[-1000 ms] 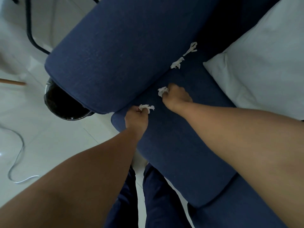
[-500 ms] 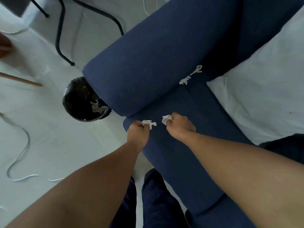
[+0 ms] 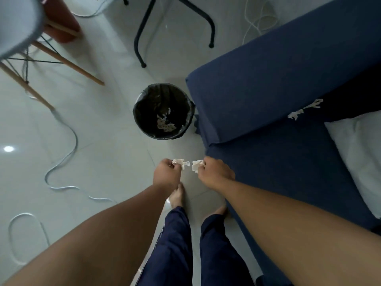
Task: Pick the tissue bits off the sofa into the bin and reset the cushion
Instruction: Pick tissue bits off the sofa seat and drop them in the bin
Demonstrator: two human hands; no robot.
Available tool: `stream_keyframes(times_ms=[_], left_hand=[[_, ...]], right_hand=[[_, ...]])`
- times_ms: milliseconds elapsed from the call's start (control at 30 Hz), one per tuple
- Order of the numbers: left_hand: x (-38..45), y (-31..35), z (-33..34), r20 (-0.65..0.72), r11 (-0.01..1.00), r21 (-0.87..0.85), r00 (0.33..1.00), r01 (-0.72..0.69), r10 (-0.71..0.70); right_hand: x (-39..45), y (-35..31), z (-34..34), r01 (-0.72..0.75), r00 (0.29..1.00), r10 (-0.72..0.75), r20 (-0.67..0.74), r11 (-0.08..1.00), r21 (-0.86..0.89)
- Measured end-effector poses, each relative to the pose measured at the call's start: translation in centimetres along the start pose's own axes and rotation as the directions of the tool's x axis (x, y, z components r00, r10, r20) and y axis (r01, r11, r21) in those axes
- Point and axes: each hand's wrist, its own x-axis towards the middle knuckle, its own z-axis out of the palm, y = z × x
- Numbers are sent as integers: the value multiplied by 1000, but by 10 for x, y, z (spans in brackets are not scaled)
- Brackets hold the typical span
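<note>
Landmark: the bin (image 3: 164, 111), black-lined and open-topped, is standing on the floor tight against the sofa's armrest (image 3: 268, 83), and everything here is being placed from it.
Cable: a pale cable (image 3: 61, 157) is snaking over the tiles well to the left of the bin.
Left hand: the left hand (image 3: 166, 174) is hanging over the floor on the near side of the bin, fingers pinching a tissue scrap (image 3: 179, 162).
Right hand: the right hand (image 3: 215, 172) is hovering just beside it, a little further right of the bin, clamping its own tissue wad (image 3: 196, 165).
In the bin: pale tissue pieces (image 3: 165, 122) are already lying at the bottom.
On the sofa: two tissue bits (image 3: 306, 110) are sitting in the armrest crease, well to the right of the bin.
Cushion: the white cushion (image 3: 358, 157) is lying on the seat, furthest right from the bin, not yet reset.
Step in hand: looks like the carry to the bin, both loads short of the rim.
Next move: both hands are needing to reach forward over the opening and let go; light scraps may drift, so releasing low seems wise.
</note>
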Motion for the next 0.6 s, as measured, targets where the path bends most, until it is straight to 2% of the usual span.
stream_keyframes(times_ms=[233, 300, 600], left_hand=[[44, 6, -63, -61, 1000, -16, 998, 4, -5], [58, 13, -74, -62, 997, -78, 998, 15, -20], [111, 54, -97, -91, 975, -222, 995, 24, -45]], right_hand=[[26, -69, 3, 30, 998, -31, -54, 999, -15], [34, -81, -1, 38, 996, -39, -76, 999, -13], [54, -103, -15, 21, 992, -9, -127, 995, 98]])
